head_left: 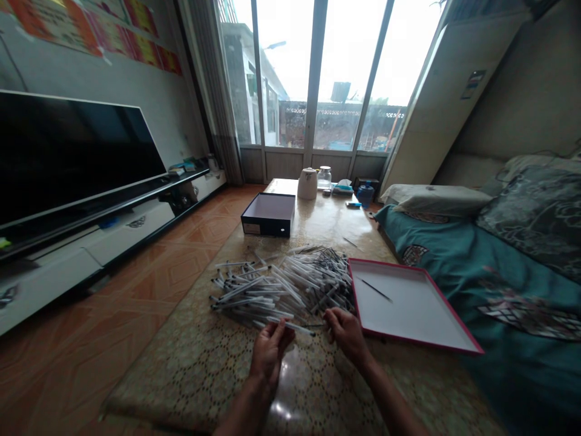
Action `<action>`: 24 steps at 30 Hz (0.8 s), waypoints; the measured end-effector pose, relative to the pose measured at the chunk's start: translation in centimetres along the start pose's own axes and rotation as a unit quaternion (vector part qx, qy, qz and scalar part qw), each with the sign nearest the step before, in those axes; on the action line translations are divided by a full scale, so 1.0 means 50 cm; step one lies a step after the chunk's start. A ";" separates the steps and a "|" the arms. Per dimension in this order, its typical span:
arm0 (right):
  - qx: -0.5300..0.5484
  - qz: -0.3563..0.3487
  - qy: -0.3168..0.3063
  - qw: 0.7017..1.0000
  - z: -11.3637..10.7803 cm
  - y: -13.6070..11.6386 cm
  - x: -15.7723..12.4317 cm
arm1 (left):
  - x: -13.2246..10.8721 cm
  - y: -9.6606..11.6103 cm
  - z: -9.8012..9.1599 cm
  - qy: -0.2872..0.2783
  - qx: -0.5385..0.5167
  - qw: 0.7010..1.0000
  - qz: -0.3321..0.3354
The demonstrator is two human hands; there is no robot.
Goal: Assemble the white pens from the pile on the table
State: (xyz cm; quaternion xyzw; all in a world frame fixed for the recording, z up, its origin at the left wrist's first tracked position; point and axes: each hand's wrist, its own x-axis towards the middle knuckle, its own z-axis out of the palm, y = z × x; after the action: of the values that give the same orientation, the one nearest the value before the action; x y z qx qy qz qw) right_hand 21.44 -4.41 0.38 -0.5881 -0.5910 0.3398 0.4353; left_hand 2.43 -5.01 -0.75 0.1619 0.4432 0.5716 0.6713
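My left hand point(269, 348) is closed in a pinch on a slim white tube with a dark end point(299, 328), which looks like a pen barrel and points to the right. To its right, my right hand point(344, 330) has its fingers curled together. What they hold, if anything, is too small to make out. Just beyond both hands spreads a loose pile of white tubes and thin dark sticks point(258, 290), many with dark ends. Beside my right hand lies a shallow white tray with a red rim point(417, 303). One thin dark stick point(374, 289) rests in it.
A dark-sided open box point(267, 230) stands on the patterned table point(181, 357) past the pile. Farther back are a pale kettle point(307, 183), a glass jar point(324, 177) and a tissue pack point(342, 188). A bed with a teal cover point(440, 248) borders the right side.
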 end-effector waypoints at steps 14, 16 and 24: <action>-0.047 0.004 0.000 0.999 0.068 0.014 -0.065 | -0.003 -0.028 0.010 0.045 -0.033 0.998 0.023; -0.013 0.008 0.015 1.000 0.068 0.011 -0.068 | -0.001 -0.032 0.009 0.045 -0.028 0.998 0.031; 0.010 -0.031 0.033 0.999 0.061 0.009 -0.071 | 0.003 -0.033 0.008 0.041 -0.029 0.998 0.037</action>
State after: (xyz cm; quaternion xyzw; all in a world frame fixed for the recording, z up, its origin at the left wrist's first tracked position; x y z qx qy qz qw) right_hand 18.58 -7.56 -1.65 -0.5761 -0.5910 0.3118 0.4708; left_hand 3.75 -5.27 -1.79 0.1353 0.4476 0.6146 0.6353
